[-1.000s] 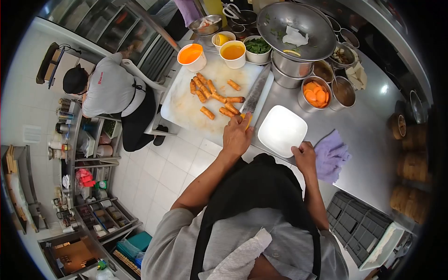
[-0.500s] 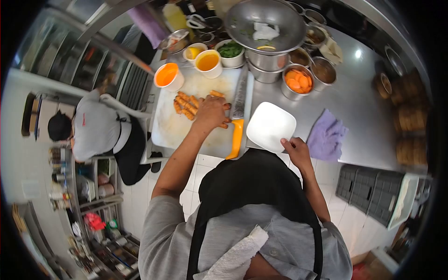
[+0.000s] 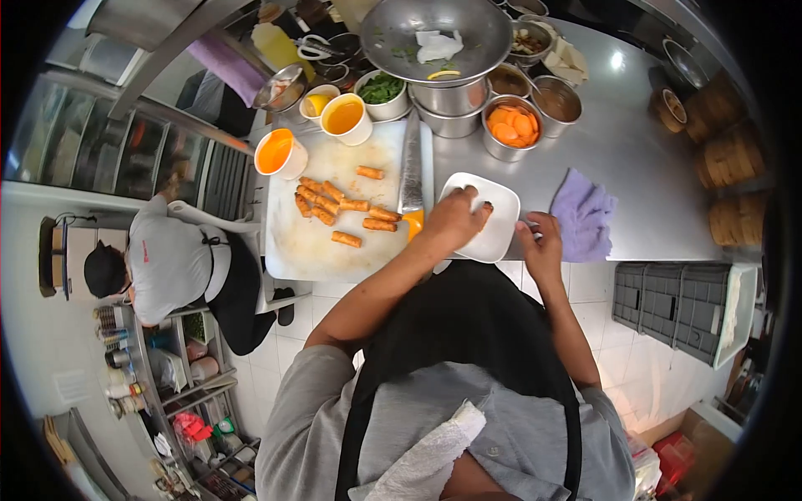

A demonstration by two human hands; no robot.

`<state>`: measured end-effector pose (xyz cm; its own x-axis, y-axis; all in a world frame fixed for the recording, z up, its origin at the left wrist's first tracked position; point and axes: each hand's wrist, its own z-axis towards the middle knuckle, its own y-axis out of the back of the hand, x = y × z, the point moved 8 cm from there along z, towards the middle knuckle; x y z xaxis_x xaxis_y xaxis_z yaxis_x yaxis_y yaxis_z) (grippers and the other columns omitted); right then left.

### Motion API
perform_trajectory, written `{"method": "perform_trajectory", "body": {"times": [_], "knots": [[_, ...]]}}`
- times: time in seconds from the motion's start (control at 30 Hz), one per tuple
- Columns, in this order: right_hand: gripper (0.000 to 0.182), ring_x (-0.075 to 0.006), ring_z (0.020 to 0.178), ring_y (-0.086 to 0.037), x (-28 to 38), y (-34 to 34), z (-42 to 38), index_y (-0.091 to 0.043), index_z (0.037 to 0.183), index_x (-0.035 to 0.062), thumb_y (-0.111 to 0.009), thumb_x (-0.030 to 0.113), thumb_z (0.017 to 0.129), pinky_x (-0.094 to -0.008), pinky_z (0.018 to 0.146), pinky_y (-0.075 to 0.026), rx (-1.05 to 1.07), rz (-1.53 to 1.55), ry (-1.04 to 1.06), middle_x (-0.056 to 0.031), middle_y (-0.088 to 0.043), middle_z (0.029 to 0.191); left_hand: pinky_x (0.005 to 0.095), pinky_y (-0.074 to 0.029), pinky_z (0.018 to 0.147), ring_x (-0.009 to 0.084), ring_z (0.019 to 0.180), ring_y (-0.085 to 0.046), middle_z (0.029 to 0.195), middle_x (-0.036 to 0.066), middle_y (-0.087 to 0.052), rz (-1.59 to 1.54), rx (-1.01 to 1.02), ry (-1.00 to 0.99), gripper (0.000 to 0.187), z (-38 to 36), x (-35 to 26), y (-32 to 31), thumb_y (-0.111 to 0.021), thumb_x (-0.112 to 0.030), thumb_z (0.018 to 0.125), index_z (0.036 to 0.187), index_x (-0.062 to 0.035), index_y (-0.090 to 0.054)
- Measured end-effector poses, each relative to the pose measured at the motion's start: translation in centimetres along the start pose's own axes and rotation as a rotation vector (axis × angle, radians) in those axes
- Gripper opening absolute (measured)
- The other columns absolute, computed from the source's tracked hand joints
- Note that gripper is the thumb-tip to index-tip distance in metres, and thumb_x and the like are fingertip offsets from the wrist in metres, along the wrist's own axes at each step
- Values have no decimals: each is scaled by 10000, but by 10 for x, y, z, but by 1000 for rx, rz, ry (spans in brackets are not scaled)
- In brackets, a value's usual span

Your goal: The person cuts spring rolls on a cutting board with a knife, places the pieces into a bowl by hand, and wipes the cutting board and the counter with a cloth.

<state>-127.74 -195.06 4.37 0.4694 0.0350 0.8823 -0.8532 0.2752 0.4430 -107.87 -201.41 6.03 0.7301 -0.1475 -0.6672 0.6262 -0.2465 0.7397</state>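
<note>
My left hand (image 3: 461, 221) is over a white square dish (image 3: 499, 240), its fingers curled down around a piece of fried roll that is mostly hidden; a brown end shows by the fingertips. Beside the dish's right rim is my right hand (image 3: 543, 240), thumb and forefinger apart and bent, with nothing visible between them. Several cut fried rolls (image 3: 346, 240) lie on the white cutting board (image 3: 292, 250). A large knife (image 3: 411, 171) with a yellow handle rests along the board's right side, its handle partly covered by my left forearm.
Orange cups (image 3: 281, 154) and a green-filled container (image 3: 382, 90) line the board's back. A metal wok (image 3: 434, 37) sits on stacked pots. Sliced carrots (image 3: 512, 125) fill a pot. A purple cloth (image 3: 582, 215) lies right. Another person (image 3: 171, 259) works at left.
My left hand has gone from the rolls on the board to over the dish. My right thumb has shifted from the dish to beside its rim. The view has shifted.
</note>
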Motion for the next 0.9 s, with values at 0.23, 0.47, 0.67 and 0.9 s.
{"method": "perform_trajectory", "body": {"times": [0.23, 0.47, 0.67, 0.9], "knots": [[252, -229, 957, -585, -7, 20, -6, -629, 1051, 17, -706, 151, 851, -316, 744, -493, -33, -24, 4, -141, -568, 1175, 453, -469, 897, 351, 1025, -597, 1109, 131, -651, 523, -232, -82, 384, 5, 95, 133, -553, 22, 747, 1100, -78, -666], [435, -377, 1346, -362, 51, -18, 3, -641, 1108, 38, -775, 243, 749, -515, 1104, -265, 138, -283, 352, -186, -428, 1426, 416, -507, 812, 325, 895, -631, 1004, 143, -666, 183, -139, -34, 325, 11, 77, 108, -626, -63, 787, 1112, -66, -645], [514, -359, 1461, -177, 48, -58, 12, -658, 1121, 39, -820, 248, 680, -556, 1172, -70, 318, -496, 289, -165, -258, 1561, 450, -508, 799, 391, 901, -642, 918, 245, -652, 76, 50, 40, 293, 11, 11, -5, -667, -197, 813, 969, 33, -576], [487, -371, 1453, -193, 42, -63, 15, -661, 1111, 56, -814, 252, 693, -585, 1158, -93, 291, -506, 275, -163, -275, 1553, 460, -496, 874, 416, 981, -622, 1025, 299, -618, 79, 130, 59, 361, 13, 7, -17, -643, -209, 861, 1050, 85, -554]]}}
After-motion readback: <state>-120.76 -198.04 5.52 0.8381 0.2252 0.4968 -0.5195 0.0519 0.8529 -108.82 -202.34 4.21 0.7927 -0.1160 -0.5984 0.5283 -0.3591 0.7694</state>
